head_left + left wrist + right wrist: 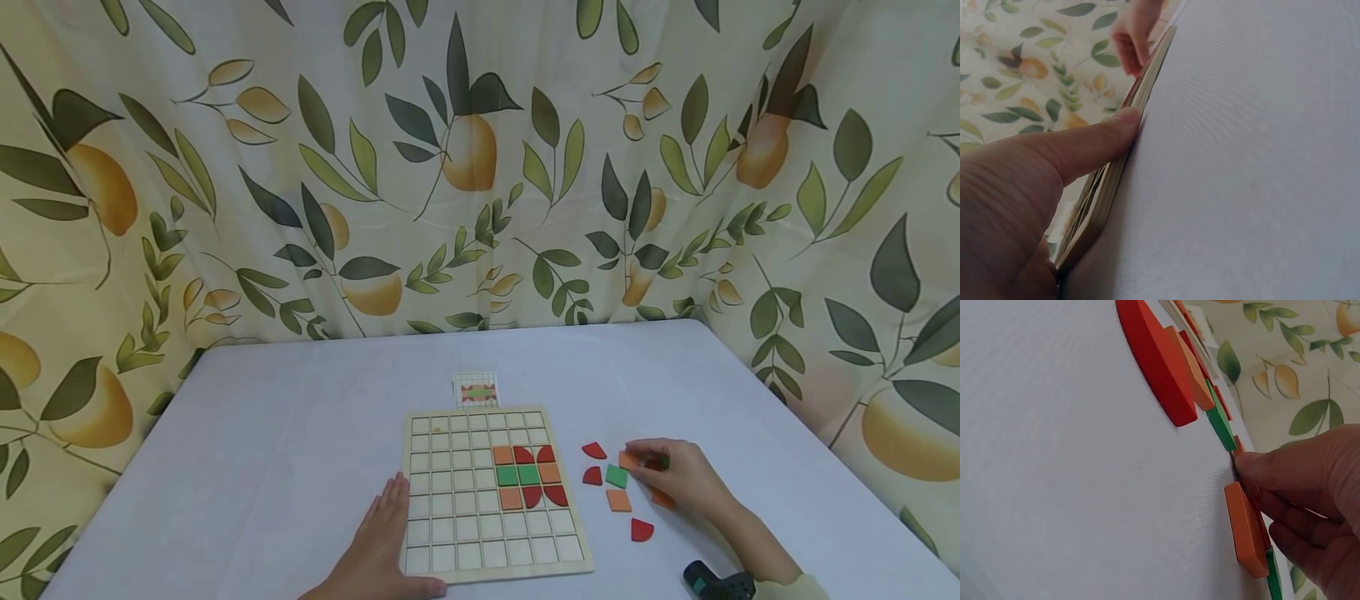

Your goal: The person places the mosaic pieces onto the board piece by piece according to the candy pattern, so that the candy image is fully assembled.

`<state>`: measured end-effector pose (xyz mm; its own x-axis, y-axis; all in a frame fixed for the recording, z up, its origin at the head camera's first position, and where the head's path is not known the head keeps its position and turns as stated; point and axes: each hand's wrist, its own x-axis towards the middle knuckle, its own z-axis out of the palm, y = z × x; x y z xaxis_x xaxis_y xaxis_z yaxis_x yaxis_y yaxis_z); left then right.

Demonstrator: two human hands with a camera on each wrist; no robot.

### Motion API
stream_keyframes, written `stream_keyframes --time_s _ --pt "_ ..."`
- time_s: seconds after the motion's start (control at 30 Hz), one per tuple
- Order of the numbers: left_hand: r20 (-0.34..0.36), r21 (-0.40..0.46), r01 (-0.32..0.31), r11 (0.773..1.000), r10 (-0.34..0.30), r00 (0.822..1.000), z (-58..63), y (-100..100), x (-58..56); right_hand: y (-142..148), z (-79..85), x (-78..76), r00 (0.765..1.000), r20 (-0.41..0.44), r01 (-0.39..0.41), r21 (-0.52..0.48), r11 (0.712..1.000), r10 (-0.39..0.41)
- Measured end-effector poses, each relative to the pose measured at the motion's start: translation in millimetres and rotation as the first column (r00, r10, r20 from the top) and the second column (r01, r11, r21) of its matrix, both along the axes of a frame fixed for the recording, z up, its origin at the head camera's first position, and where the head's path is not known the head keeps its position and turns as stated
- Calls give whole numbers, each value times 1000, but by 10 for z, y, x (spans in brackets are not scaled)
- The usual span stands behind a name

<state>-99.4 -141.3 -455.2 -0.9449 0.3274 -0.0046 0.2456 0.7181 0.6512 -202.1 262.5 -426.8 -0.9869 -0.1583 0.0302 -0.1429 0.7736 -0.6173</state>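
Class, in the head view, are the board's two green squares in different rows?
No, the green squares sit side by side in one row.

"Backdrop?"
"Pale curtain point(570, 50), printed with orange fruit point(471, 158) and green leaves point(316, 115), hanging behind the table point(300, 433)."
"Sides too?"
"Yeah, I see it left and right. Table's white on top."

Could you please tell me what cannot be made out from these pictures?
- Head view: the full outline of the half-covered orange tile, hidden by the right hand.
- Head view: the fine pattern on the card, too small to read.
- Left wrist view: the layout on the board, seen nearly edge-on.
- Right wrist view: the nearest red piece whole, cut off by the top edge.
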Motion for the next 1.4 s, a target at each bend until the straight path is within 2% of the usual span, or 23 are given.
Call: stream_keyframes --time_s 0.2,0.47,0.8,0.93,1.17,1.4 --pt "23 2 -6 1000 6 1000 9 7 -4 -78 42 -19 999 -37 -4 -13 1000 4" --pt "16 -20 -3 1000 3 1000 11 10 -9 -265 79 -79 1000 6 -5 -60 998 5" --pt "21 -13 0 1000 0 1000 7 13 -10 -403 63 -120 995 -57 -86 -103 991 80" --pt "21 -20 -4 1000 4 1000 17 11 -14 -484 85 -119 994 -50 -104 -125 987 99" --pt "29 4 -10 1000 10 1000 21 5 0 -650 96 -140 989 -69 -139 -105 985 132" --pt "17 16 -4 1000 4 1000 9 0 -2 -814 81 -165 992 -19 -129 -142 981 127"
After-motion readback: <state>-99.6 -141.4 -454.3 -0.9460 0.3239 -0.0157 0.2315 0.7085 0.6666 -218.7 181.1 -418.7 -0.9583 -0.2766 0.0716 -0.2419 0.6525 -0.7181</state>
